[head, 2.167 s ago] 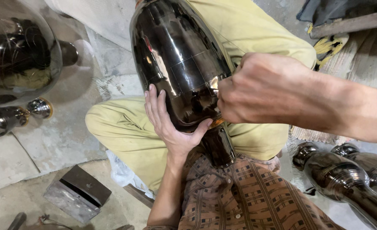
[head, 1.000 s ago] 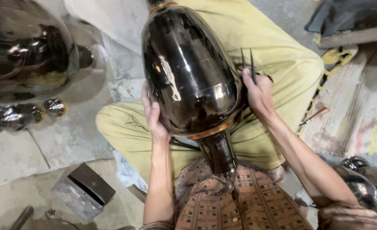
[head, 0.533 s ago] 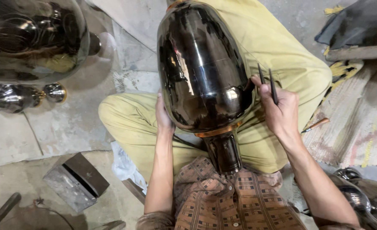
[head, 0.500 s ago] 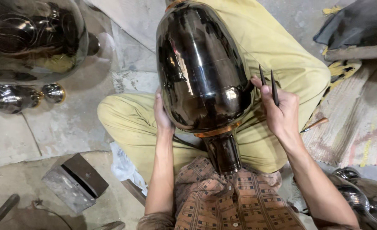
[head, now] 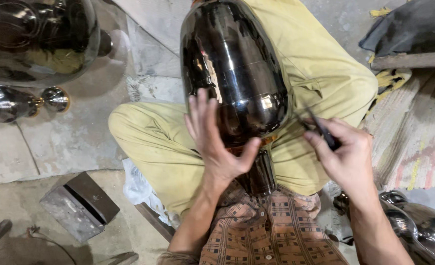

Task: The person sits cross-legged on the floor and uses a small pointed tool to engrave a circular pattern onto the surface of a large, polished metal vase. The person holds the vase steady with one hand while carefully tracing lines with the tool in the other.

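Observation:
A large shiny black metal vase (head: pixel 232 68) lies across my lap on my yellow-green trousers, its narrow neck (head: pixel 261 172) pointing toward my body. My left hand (head: pixel 217 142) rests flat on the vase's lower body, fingers spread, thumb by the neck. To the right of the vase, my right hand (head: pixel 345 157) holds a thin dark pointed tool (head: pixel 320 128), its tip close to the vase's side.
More shiny dark metal vessels lie at the upper left (head: pixel 35 39), left (head: pixel 11 103) and lower right (head: pixel 419 225). A grey metal block (head: pixel 77 206) sits on the concrete floor at lower left. A woven mat (head: pixel 419 127) lies to the right.
My left hand has slid from the vase's left side onto its front. My right hand has come off the vase and moved right and down with the tool.

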